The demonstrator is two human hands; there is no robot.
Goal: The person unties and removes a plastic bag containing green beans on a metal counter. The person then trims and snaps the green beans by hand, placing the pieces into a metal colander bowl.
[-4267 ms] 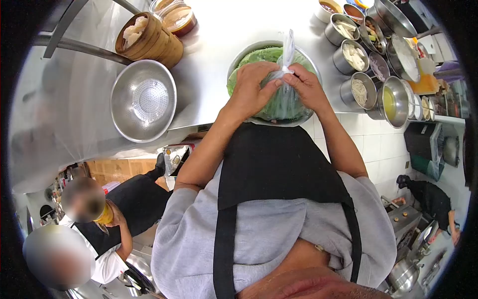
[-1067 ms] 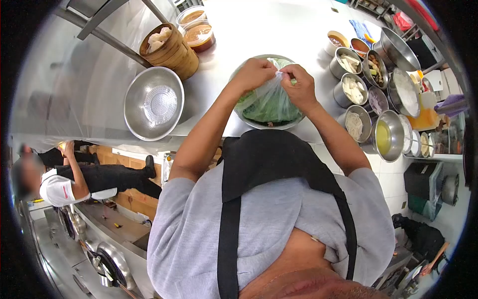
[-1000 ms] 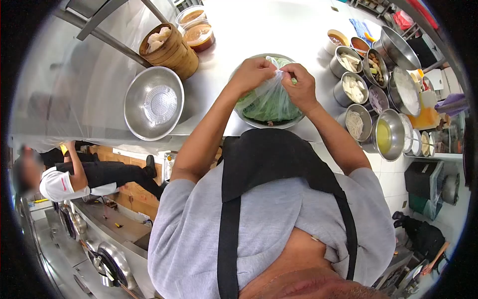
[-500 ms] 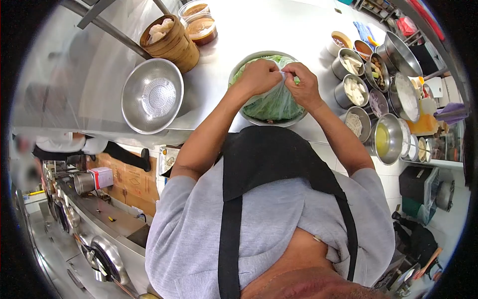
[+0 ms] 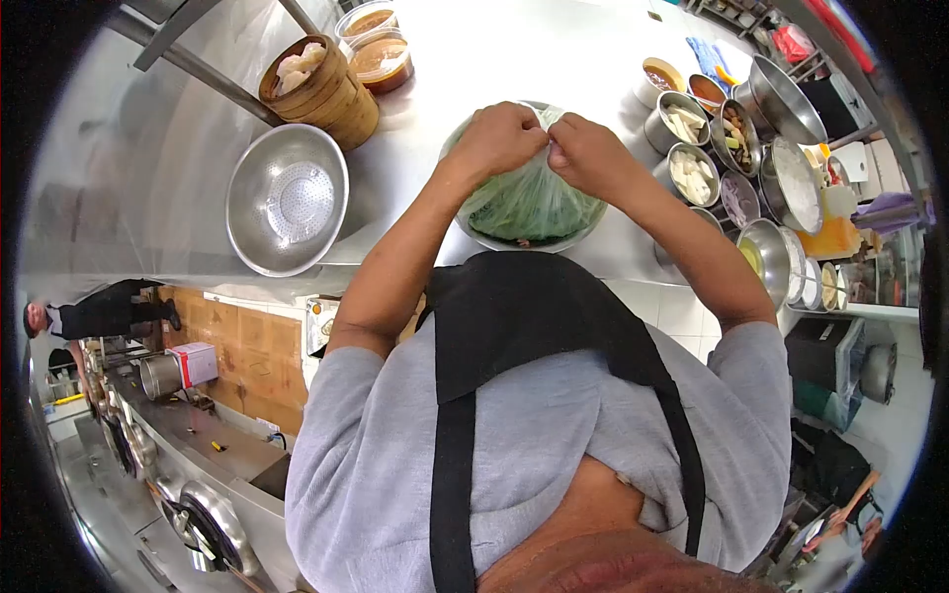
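A clear plastic bag (image 5: 539, 198) of leafy greens rests in a round metal bowl (image 5: 573, 240) by the counter's front edge. My left hand (image 5: 501, 138) is closed on the gathered top of the bag, its fingers curled. Close beside it on the right, my right hand (image 5: 590, 156) also pinches the bag's top, knuckles up. Both hands are over the middle of the bowl, a small gap between them. The bag's neck is mostly hidden by the fingers.
A metal colander (image 5: 288, 201) and a bamboo steamer (image 5: 324, 91) stand left, with sauce tubs (image 5: 380, 61) behind. Metal containers of ingredients (image 5: 692, 174) line the right, partly behind my right forearm. One person (image 5: 99, 312) is at far left, another (image 5: 835, 474) at lower right.
The bag's earlier upright twisted top is now down between my fingers. Since half a second ago my right elbow has swung outward, its forearm now covering some containers. The view has shifted slightly.
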